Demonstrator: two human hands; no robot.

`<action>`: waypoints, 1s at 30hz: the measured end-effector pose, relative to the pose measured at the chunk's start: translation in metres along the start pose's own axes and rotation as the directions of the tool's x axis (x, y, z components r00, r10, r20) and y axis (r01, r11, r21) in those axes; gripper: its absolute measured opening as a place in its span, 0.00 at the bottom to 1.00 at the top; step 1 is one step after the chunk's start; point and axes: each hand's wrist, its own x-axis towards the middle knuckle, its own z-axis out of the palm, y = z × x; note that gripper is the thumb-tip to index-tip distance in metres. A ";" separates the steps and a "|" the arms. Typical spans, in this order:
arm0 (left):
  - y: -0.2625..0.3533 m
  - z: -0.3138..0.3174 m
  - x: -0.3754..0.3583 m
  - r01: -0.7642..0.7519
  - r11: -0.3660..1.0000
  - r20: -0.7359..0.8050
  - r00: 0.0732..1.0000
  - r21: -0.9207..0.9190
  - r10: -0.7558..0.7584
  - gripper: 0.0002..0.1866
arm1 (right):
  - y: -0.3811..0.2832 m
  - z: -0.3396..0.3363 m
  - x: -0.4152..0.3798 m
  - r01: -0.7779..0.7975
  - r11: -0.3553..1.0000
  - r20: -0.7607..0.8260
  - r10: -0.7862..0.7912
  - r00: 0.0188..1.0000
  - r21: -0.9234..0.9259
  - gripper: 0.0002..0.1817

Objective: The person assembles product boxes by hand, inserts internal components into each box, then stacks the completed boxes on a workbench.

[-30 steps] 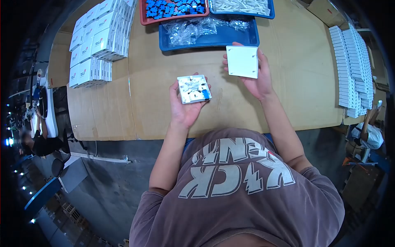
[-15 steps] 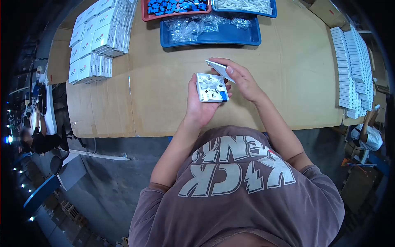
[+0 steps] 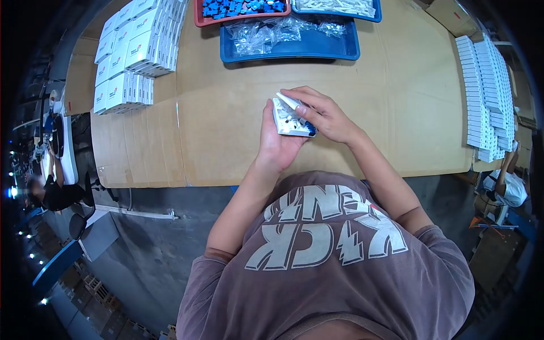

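My left hand (image 3: 276, 146) is wrapped around a small white box (image 3: 276, 118) from below and the left, over the middle of the table. In the box lie a clear bag (image 3: 288, 116) of small white and dark parts and a blue piece (image 3: 309, 128) at its near right corner. My right hand (image 3: 333, 116) grips the white lid (image 3: 287, 101), thumb on one face and fingers behind it. The lid is tilted low over the far right part of the box, covering some of the contents.
Stacks of printed white boxes (image 3: 136, 51) stand at the left, and white box stacks (image 3: 484, 96) at the right. At the back are a red tray (image 3: 198, 20) of blue pieces, a blue tray (image 3: 326, 54) of clear bags, and another blue tray (image 3: 377, 20) with white parts. People work at both sides.
My right hand has brought the lid down and left, closer over the box. The box has shifted slightly away from me and is now partly covered.
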 end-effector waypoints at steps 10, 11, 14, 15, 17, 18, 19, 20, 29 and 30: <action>0.001 0.008 0.004 0.034 0.999 -0.056 0.998 0.020 -0.033 0.36 | 0.012 -0.005 0.004 -0.143 0.980 0.051 0.137 0.989 0.142 0.23; 0.001 0.008 0.004 0.042 0.999 -0.030 0.999 0.026 -0.041 0.36 | 0.013 -0.008 0.006 -0.162 0.976 0.076 0.152 0.985 0.149 0.23; 0.002 0.006 0.006 0.069 0.997 0.024 0.997 0.038 -0.070 0.36 | 0.012 -0.020 0.007 -0.212 0.963 0.144 0.189 0.971 0.167 0.23; 0.001 0.005 0.007 0.080 0.996 0.027 0.996 0.038 -0.081 0.36 | 0.011 -0.022 0.008 -0.225 0.959 0.160 0.198 0.967 0.171 0.23; 0.001 0.006 0.007 0.096 0.995 0.020 0.995 0.032 -0.097 0.35 | 0.014 -0.026 0.008 -0.247 0.956 0.171 0.220 0.960 0.155 0.23; 0.001 0.007 0.007 0.101 0.995 0.010 0.995 0.026 -0.102 0.35 | 0.019 -0.026 0.009 -0.258 0.957 0.166 0.235 0.958 0.135 0.22; 0.001 0.009 0.007 0.106 0.994 0.000 0.994 0.018 -0.106 0.35 | 0.021 -0.027 0.009 -0.270 0.956 0.161 0.250 0.955 0.115 0.22; 0.001 0.010 0.008 0.114 0.993 -0.024 0.993 0.010 -0.114 0.35 | 0.022 -0.026 0.008 -0.263 0.959 0.147 0.247 0.958 0.107 0.22; 0.006 0.013 0.012 0.176 0.984 -0.077 0.981 -0.018 -0.177 0.35 | 0.019 -0.027 0.011 -0.288 0.956 0.105 0.281 0.954 0.060 0.21; 0.006 0.013 0.012 0.183 0.983 -0.080 0.980 -0.020 -0.184 0.35 | 0.019 -0.027 0.012 -0.289 0.955 0.108 0.282 0.953 0.061 0.21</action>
